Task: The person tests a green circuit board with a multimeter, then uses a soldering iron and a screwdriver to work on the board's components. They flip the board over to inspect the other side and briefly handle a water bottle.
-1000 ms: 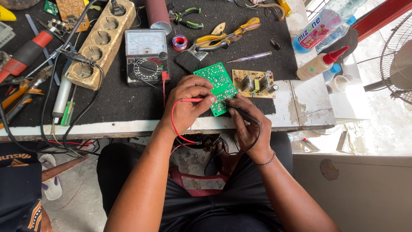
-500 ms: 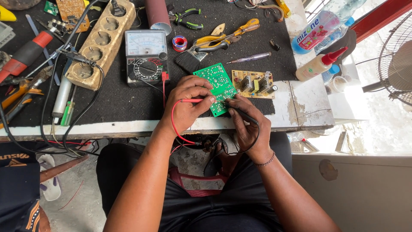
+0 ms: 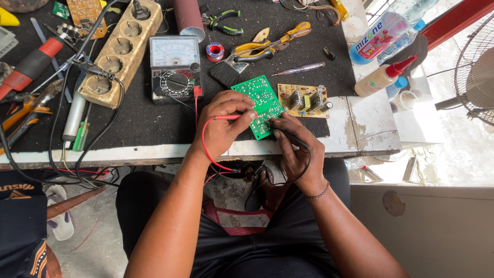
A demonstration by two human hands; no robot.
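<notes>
Left hand (image 3: pixel 222 121): fingers closed on red probe (image 3: pixel 232 117), tip on green circuit board (image 3: pixel 260 105).
Right hand (image 3: pixel 298 146): fingers pinch black probe (image 3: pixel 288 135) at board's 5 o'clock edge.
Analog multimeter (image 3: pixel 175 69): 10 o'clock of board, connected.
Progress: probing under way; yellow board (image 3: pixel 304 100) untouched.

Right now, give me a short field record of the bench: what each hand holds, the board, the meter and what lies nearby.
left hand: holds red probe, tip on green circuit board
right hand: holds black probe, tip at the board's lower edge
green circuit board: tilted, on black mat
meter: analog, left of the board
second board: tan, right of the green one
socket strip: wooden, far left
pliers: yellow-handled, behind the boards
</notes>
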